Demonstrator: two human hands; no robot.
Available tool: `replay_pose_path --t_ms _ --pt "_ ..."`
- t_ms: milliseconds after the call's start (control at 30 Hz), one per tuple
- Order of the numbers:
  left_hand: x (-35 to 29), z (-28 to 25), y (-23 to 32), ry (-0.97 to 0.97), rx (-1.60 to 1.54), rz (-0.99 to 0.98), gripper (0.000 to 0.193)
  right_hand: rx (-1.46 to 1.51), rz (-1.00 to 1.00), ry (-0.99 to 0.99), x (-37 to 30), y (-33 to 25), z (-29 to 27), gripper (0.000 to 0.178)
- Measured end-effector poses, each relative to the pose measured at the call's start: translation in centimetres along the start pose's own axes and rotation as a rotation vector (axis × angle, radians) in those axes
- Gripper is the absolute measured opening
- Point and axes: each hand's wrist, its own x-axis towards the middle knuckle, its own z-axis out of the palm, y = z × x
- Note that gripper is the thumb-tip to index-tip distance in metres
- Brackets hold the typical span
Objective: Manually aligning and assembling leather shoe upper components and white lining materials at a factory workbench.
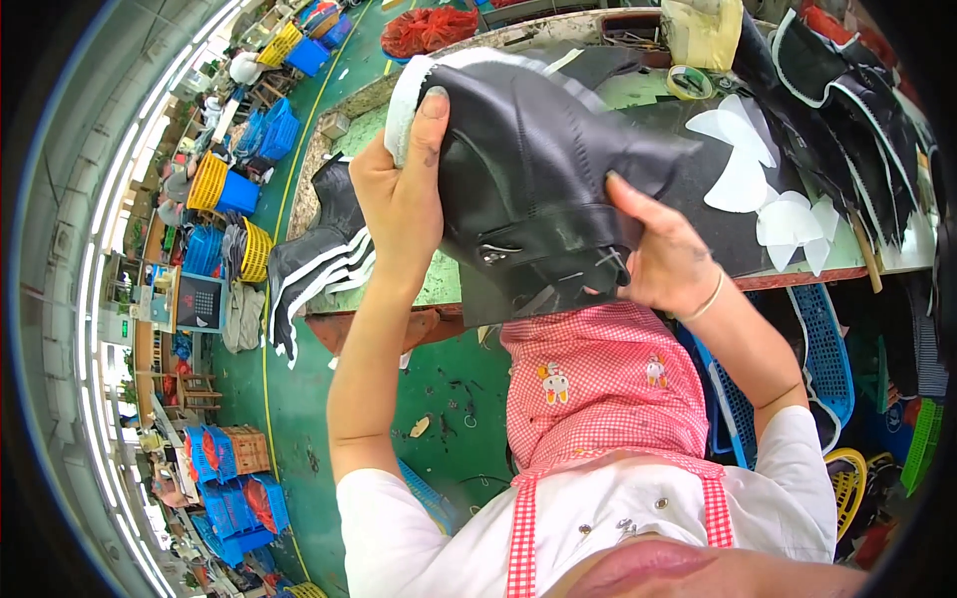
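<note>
Behind black piece (538,174), right hand (673,259) partly hidden.

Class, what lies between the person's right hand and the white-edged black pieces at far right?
In the head view, white cutouts on a black sheet lie between them.

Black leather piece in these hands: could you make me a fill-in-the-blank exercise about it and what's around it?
1. The left hand grips the stitched black leather piece beside its ____ trim.
2. A thin wristband circles the ____ wrist.
3. The white-striped black piece lies toward the person's ____ side of the bench.
4. The floor is coloured ____.

Missing words: white; right; left; green.
</note>
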Motion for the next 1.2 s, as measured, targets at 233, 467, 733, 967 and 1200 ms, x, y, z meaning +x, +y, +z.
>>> replay_pose_path --t_ms 233,467,733,967,1200 --pt "-0.6 -0.4 1.2 -0.142 0.102 -0.061 0.022 -0.315 0.024 0.023 -1.2 -2.3 -0.6 0.035" --pt "0.2 -0.4 -0.4 -0.174 -0.007 -0.257 0.024 -0.259 0.071 -0.160 -1.6 -2.7 0.1 0.036" --pt "-0.9 -0.9 -1.5 -0.117 -0.298 -0.663 0.050 -0.174 -0.093 -0.189 0.5 -1.9 -0.6 0.051" --pt "-4.0 0.5 0.9 -0.582 0.390 0.220 0.107 -0.197 -0.049 -0.060 0.3 -2.8 1.5 0.044" --pt "-4.4 2.6 -3.1 -0.468 0.268 -0.062 0.067 -0.122 0.012 -0.325 -1.1 -4.3 -0.3 0.038"
